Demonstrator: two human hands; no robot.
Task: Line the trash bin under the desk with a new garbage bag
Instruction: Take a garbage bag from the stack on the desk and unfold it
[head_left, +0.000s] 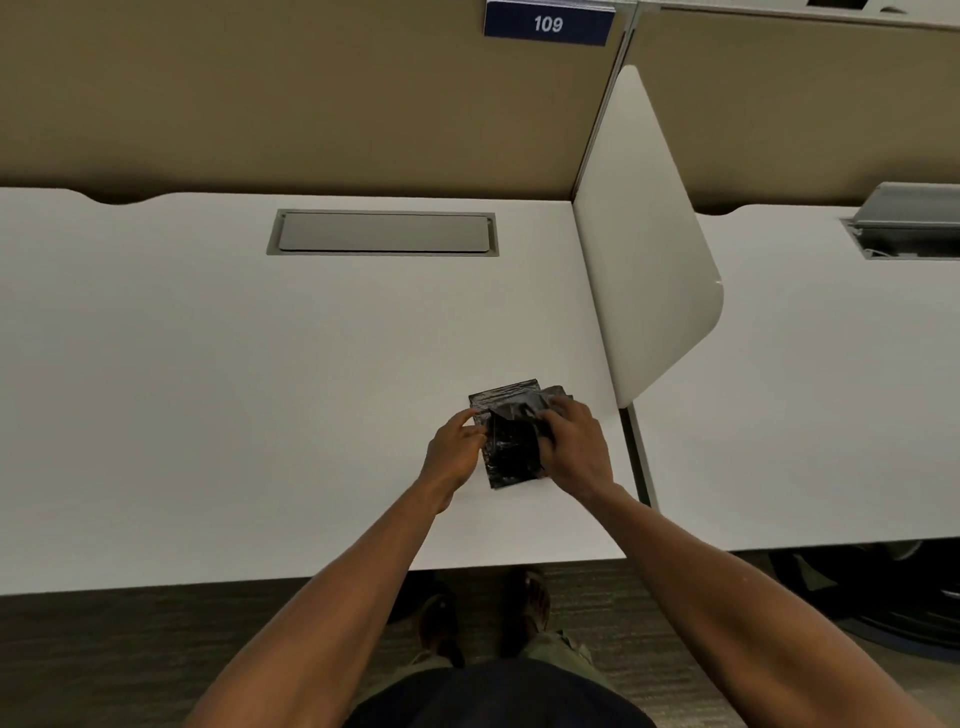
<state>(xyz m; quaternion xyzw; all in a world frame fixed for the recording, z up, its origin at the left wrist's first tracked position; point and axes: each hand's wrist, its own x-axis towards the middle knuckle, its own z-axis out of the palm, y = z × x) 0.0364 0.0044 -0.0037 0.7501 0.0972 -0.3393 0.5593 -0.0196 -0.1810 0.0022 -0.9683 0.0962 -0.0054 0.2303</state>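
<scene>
item: white desk (260, 364), flat top, filling the middle of the frame from the left edge to right of centre. near edge runs across the lower part of the frame.

item: grey cable hatch (383, 232), set flush in the desk, upper centre, lid closed.

item: tan partition wall (291, 104), across the top of the frame behind the desk. a blue sign (548, 24) reading 109 sits at its top edge, upper centre-right.

item: white side divider (649, 249), standing upright at the desk's right end, right of centre, with a rounded near corner.

item: second white desk (810, 389), right side of the frame, beyond the divider; a grey hatch (909, 218) on it stands raised at the right edge.

item: dark carpet (130, 660), lower part of the frame below the desk edge. my feet show at lower centre.

item: folded black garbage bag (506, 441), glossy, lying on the desk just right of centre, near the divider's foot. its top layers are partly lifted.

item: my left hand (453, 452), at the bag's left edge, fingers curled, fingertips pinching or pressing that edge; i cannot tell which.

item: my right hand (571, 447), over the bag's right side, fingers closed on a loose fold of the plastic.

the trash bin does not show in this view.
</scene>
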